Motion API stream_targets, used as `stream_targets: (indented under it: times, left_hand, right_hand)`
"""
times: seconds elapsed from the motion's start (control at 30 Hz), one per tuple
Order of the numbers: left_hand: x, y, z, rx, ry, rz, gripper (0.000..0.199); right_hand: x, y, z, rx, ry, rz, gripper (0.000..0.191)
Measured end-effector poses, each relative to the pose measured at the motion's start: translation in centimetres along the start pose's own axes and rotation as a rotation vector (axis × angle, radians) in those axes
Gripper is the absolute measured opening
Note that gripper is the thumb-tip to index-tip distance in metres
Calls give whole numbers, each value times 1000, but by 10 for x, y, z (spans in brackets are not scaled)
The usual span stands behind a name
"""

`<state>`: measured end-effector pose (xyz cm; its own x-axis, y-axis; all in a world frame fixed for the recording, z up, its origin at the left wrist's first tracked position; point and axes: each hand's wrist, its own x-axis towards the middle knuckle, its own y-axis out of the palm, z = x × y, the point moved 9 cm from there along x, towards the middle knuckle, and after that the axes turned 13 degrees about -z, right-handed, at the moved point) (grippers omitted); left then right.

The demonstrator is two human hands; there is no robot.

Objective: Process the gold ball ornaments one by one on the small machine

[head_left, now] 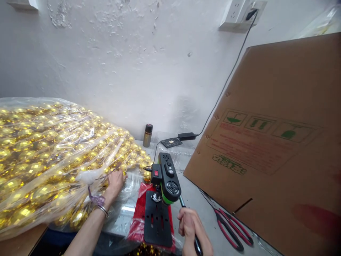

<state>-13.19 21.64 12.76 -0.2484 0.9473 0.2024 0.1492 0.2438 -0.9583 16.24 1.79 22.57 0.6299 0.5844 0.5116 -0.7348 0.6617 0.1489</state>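
Observation:
My left hand (pixel 115 183) reaches in at the edge of a clear plastic bag (pixel 106 156) full of shiny gold balls (pixel 34 167). Its fingers are curled by the gold balls, and the fingertips are partly hidden. My right hand (pixel 194 229) is wrapped round a black-handled metal rod (pixel 197 245), whose far end passes beside a small black-and-green machine (pixel 169 177). This machine has round vents, a red switch (pixel 156 173) and a slotted black base plate (pixel 157 227). Red plastic (pixel 138 213) lies under the plate.
On the right leans a large cardboard box (pixel 255 121), with red-and-black-handled scissors (pixel 231 227) before it. Near the wall stand a dark-capped bottle (pixel 147 136) and a black power adapter (pixel 187 136). Its cable (pixel 231 73) runs up to a wall socket (pixel 239 14).

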Motion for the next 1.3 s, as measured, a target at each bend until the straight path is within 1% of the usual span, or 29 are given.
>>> stream_targets:
  times: [0.1,0.17,0.27,0.37,0.53,0.63,0.7,0.77,0.87,0.9,0.97,1.1,1.2,1.3]
  left_hand:
    - [0,6,-6,-42,8,22,31]
    - [-2,14,-10,-91,6,43,35]
    - [-11,27,-16,-207,9,64,41]
    - [-24,36,-18,-369,5,60,49]
    - [-44,40,-16,-657,-45,29,65]
    - [-52,41,-20,-772,-63,19,66]
    - [-60,42,-27,-865,-60,29,66]
    - [-72,48,-38,-1025,-61,96,70]
    - [-98,63,-55,-1234,-81,259,75]
    - [-106,66,-59,-1251,-76,291,75]
    - [-120,67,-66,-1227,-37,314,71]
    - [-139,60,-81,-1071,103,325,62]
    - [-145,50,-91,-956,193,284,60]
    - [-149,43,-97,-890,257,235,59]
  right_hand:
    - [-1,0,-2,13,-3,9,41]
    - [-1,0,-4,27,-18,14,39]
    - [-2,0,-4,40,-61,19,36]
    - [0,-2,-3,37,-107,34,37]
    - [7,1,2,16,-193,118,36]
    - [12,1,4,-2,-204,126,34]
    - [13,1,7,-16,-230,141,32]
    - [12,3,11,-27,-262,173,31]
    - [14,4,16,-43,-262,175,31]
    - [15,4,18,-43,-261,170,31]
    - [17,4,23,-34,-268,155,32]
    - [18,6,25,-40,-272,167,31]
    - [17,6,21,-63,-269,192,29]
    - [15,5,20,-56,-280,211,27]
